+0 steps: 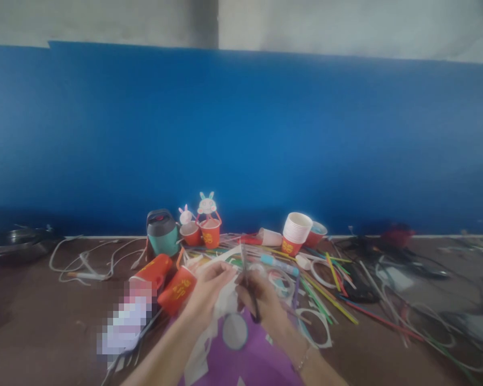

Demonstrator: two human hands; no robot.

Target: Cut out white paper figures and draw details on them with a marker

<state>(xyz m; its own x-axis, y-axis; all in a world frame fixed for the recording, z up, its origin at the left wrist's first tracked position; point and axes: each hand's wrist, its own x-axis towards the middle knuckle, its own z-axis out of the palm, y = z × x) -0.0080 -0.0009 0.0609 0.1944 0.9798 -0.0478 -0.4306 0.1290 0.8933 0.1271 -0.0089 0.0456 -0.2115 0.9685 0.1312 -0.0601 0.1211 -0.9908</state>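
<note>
Purple material: a purple sheet or cloth (257, 359) lies nearest, below the hands; which of the two, I cannot tell.
Round piece: a pale disc (235, 331) with a darker rim rests on the purple.
Left hand: the left hand (212, 283) pinches white paper (226, 301), fingers closed on it; the paper sits between the hands, partly hidden by them.
Right hand: the right hand (261, 297) grips dark-handled scissors (254, 308), blades pointing away, close beside the paper; how far the blades part, I cannot tell.
Left of the hands: two red cups lie tipped over, the nearer cup (177, 292) just beside the left hand.
Right of the hands: a white ring (328, 339) and coloured sticks (324, 300) spread across the table (44, 327).
Back row: a teal flask (163, 238), an upright rabbit-topped cup (210, 234) and a cup stack (295, 231).
Behind: a blue wall panel (241, 134).
</note>
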